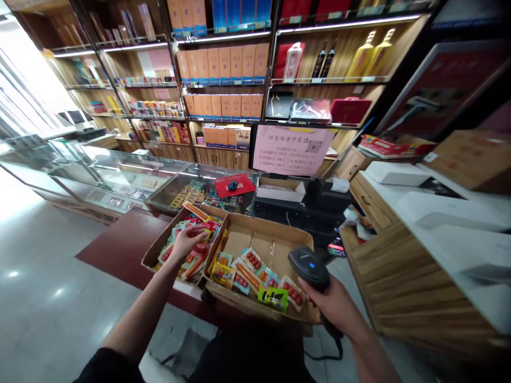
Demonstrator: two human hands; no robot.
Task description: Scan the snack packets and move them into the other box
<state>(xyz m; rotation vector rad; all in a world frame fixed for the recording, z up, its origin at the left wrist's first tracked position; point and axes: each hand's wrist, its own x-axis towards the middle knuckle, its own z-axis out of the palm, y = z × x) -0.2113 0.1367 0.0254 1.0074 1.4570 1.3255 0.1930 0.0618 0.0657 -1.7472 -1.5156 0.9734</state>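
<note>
My right hand [333,303] is wrapped round the handle of a black barcode scanner [309,267] with a small blue light on top. The scanner is over the right end of a cardboard box [289,236]. Inside that box lie packaged sausages [253,259], a green packet [273,298] and a yellow packet [222,274]. My left hand [190,240] hovers over a second cardboard box [149,256] on the left, its fingers curved but apart. Beneath it are many mixed snack packets [175,234], partly hidden by the hand.
Behind the boxes runs a glass display counter [163,169] with a red sheet [243,185] on it. A monitor with a pink notice [291,151] stands at the back. Wooden drawers [369,202] flank the right. A cable [325,357] hangs below the scanner.
</note>
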